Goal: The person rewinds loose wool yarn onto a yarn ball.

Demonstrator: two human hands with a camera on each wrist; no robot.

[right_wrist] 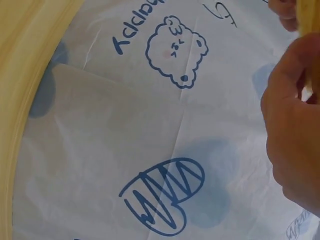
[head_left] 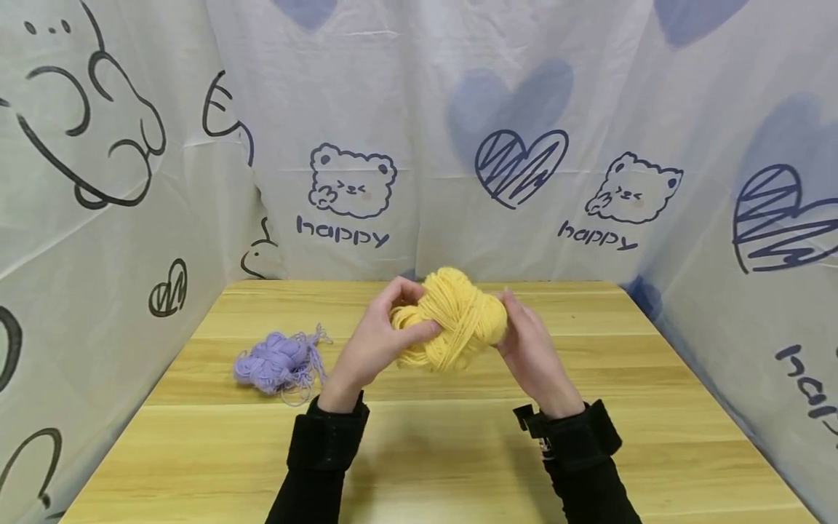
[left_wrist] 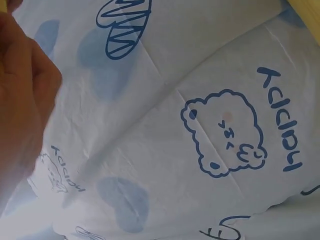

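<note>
Nearest in the head view are two black sleeves, reaching out over the wooden table. Above its middle, both hands hold a ball of yellow yarn lifted off the surface. The left hand grips the ball's left side, thumb laid across the near face and fingers curled over the top and far side. The right hand holds the right side, fingers bent round the far edge of the ball and palm facing left. The strands on the ball cross one another in loose diagonal bands.

To the left of the hands, well apart from them, a small bundle of purple yarn lies on the table with loose ends straggling to its right.

Farther off, a white cloth backdrop printed with bears, blue hearts and the word "happy" stands round the far and side edges of the table. The wrist views show mostly this cloth, with part of each hand at the edge, and a sliver of yellow in the right one
</note>
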